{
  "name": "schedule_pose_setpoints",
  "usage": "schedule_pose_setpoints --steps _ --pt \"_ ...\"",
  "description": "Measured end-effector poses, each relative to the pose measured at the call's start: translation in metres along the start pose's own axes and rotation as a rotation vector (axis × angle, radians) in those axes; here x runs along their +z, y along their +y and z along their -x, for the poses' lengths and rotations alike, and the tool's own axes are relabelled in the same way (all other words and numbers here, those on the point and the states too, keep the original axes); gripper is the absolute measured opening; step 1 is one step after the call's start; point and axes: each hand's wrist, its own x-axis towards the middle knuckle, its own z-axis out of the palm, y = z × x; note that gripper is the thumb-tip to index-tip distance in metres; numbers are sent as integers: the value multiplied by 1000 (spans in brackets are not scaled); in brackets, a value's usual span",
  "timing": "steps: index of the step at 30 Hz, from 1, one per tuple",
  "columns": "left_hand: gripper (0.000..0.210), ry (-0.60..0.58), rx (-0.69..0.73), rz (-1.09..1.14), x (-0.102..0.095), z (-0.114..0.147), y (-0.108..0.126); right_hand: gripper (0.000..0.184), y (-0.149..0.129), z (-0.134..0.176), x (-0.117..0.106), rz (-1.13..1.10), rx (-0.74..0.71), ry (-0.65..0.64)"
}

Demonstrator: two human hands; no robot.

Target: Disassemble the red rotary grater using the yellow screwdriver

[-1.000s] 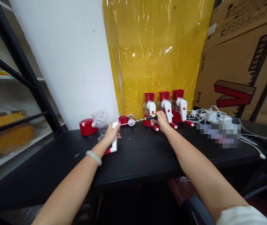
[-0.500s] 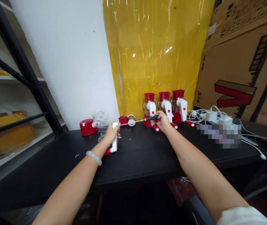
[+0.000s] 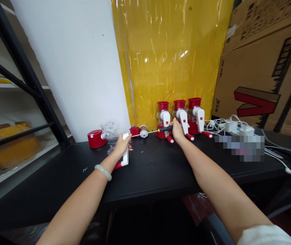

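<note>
My left hand (image 3: pixel 122 145) is closed around a white crank handle (image 3: pixel 125 157) with a red grip, holding it above the black table. In my right hand (image 3: pixel 178 132) is a screwdriver (image 3: pixel 166 128) with a black and yellow handle. Its long metal shaft runs leftward, level, to the upper end of the crank handle; the exact contact at the tip is hidden by my left fingers. Behind the shaft lie a red part (image 3: pixel 134 131) and a metal grater drum (image 3: pixel 143 131). To the left of my left hand are a red base (image 3: pixel 96 139) and a clear plastic housing (image 3: pixel 109 128).
Three assembled red and white rotary graters (image 3: pixel 196 115) stand at the back right. White cables and a power strip (image 3: pixel 246 130) lie further right, beside a large cardboard box (image 3: pixel 258 68). A yellow plastic sheet (image 3: pixel 171 51) and a white panel (image 3: pixel 76 68) back the table (image 3: pixel 155 173).
My right fingers have shifted on the screwdriver's handle, the hand turning slightly. The crank handle and my left hand stay nearly in place.
</note>
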Motion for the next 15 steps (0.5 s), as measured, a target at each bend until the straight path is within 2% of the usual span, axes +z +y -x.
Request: schedule_pose_setpoints --steps 3,6,11,15 --pt "22 2 7 4 0 0 0 44 4 -1 -1 86 8 20" --pt "22 9 7 6 -1 0 0 36 7 -1 2 48 59 21" --pt "24 -14 12 -6 0 -1 -2 20 3 -3 9 -199 206 37" --pt "23 -34 9 -23 2 -1 -4 19 -5 -2 5 -451 243 -5"
